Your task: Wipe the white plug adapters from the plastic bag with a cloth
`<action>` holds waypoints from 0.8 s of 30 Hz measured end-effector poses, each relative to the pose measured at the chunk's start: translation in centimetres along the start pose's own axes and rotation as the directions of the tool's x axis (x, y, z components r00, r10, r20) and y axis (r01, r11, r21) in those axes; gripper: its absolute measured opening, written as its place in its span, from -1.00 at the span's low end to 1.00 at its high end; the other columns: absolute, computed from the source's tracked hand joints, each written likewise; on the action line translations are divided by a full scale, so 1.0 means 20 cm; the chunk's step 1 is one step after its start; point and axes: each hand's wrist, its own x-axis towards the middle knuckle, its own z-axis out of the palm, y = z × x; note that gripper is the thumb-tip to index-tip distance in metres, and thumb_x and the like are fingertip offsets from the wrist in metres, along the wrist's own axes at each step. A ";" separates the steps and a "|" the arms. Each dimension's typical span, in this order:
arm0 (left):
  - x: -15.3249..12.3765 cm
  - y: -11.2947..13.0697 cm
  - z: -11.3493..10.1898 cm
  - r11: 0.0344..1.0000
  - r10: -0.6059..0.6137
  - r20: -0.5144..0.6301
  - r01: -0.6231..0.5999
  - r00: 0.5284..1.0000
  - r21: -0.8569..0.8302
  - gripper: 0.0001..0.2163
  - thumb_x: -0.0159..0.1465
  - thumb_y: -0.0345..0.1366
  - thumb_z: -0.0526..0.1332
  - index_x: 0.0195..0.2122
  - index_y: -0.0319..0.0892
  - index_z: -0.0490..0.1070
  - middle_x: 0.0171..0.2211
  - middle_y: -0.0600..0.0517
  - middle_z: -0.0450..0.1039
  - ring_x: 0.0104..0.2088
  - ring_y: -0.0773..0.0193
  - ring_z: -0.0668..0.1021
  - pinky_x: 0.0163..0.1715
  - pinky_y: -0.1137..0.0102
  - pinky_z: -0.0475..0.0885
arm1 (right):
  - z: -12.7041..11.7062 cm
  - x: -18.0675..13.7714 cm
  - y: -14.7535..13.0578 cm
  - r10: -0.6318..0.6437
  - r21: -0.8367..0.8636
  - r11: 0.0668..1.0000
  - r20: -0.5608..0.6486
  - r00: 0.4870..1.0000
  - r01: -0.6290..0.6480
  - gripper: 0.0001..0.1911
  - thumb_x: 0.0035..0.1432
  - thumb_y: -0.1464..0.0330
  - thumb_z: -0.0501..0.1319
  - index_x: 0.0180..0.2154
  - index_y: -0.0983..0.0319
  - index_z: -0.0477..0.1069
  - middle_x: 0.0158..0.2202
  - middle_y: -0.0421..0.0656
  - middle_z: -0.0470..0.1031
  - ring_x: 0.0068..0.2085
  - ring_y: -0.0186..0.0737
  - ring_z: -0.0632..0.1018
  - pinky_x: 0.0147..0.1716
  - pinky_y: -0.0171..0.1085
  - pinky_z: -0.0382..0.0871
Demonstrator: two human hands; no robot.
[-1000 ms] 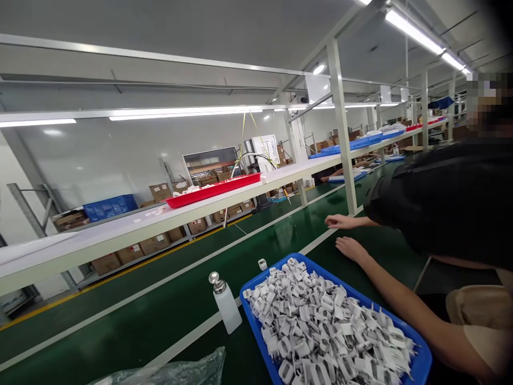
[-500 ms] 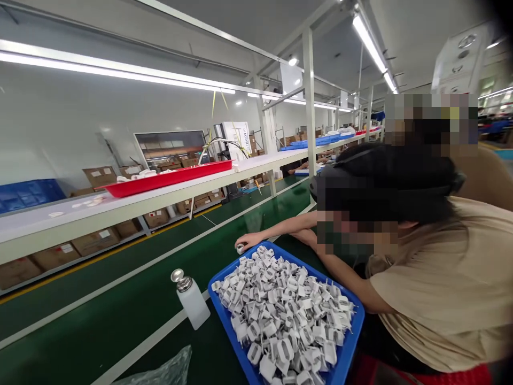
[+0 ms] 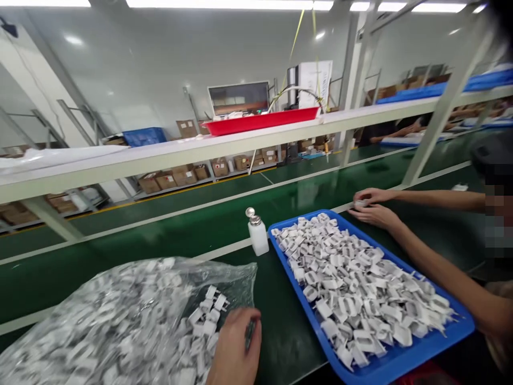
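Note:
My left hand (image 3: 234, 347) is low in the middle of the view, its fingers curled at the mouth of a clear plastic bag (image 3: 120, 315) full of small white plug parts. It seems to pinch the bag's edge; the grip itself is partly hidden. My right hand is out of view. To the right of my hand stands a blue tray (image 3: 401, 363) heaped with the same white parts. A co-worker's two hands (image 3: 371, 206) hold a small white part at the tray's far corner.
A white dispenser bottle (image 3: 257, 235) with a metal cap stands by the tray's left corner on the green belt (image 3: 160, 235). A white shelf (image 3: 160, 155) runs above the belt and carries a red tray (image 3: 260, 120). Cardboard boxes sit behind.
The view has swung left and down. The plastic bag and my left hand have come into view, and the co-worker's hands have moved from the tray's near corner to its far right corner.

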 end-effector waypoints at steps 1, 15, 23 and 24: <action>0.05 -0.02 0.00 0.988 0.000 -0.168 0.026 0.986 0.150 -0.67 0.47 -0.24 -0.04 -0.02 -0.04 0.54 -0.03 -0.07 0.59 0.00 0.11 0.60 0.01 0.27 0.52 | -0.01 0.02 0.02 0.028 0.040 0.999 -0.020 0.999 -0.027 -0.51 0.16 -0.15 0.24 -0.29 0.14 0.56 -0.29 -0.19 0.63 -0.28 -0.19 0.60 -0.28 -0.20 0.48; 0.33 -0.26 0.12 0.854 -0.150 -0.418 0.330 0.896 0.402 -0.56 0.37 -0.47 0.00 0.24 -0.45 0.37 0.13 -0.47 0.43 0.15 -0.38 0.47 0.15 -0.29 0.26 | 0.03 0.05 0.16 0.239 0.257 0.950 -0.222 0.945 -0.179 -0.41 0.11 -0.26 0.19 -0.33 0.11 0.56 -0.47 -0.25 0.61 -0.32 -0.14 0.63 -0.23 -0.13 0.52; 0.24 -0.31 0.08 0.934 -0.076 -0.324 0.181 0.943 0.308 -0.57 0.35 -0.28 0.12 0.24 -0.01 0.41 0.43 -0.20 0.11 0.44 -0.33 0.10 0.30 -0.27 0.12 | 0.05 -0.04 0.18 0.153 0.020 0.988 -0.082 0.985 -0.151 -0.37 0.20 -0.17 0.19 -0.12 0.26 0.53 -0.21 -0.15 0.64 -0.25 -0.18 0.61 -0.17 -0.10 0.53; 0.24 -0.32 0.08 0.931 -0.093 -0.331 0.199 0.939 0.306 -0.55 0.35 -0.24 0.14 0.28 -0.02 0.37 0.45 -0.24 0.07 0.42 -0.46 0.08 0.27 -0.40 0.02 | 0.05 -0.05 0.19 0.137 -0.015 0.990 -0.059 0.989 -0.138 -0.38 0.15 -0.20 0.21 -0.09 0.18 0.54 -0.19 -0.15 0.64 -0.20 -0.12 0.63 -0.21 -0.11 0.54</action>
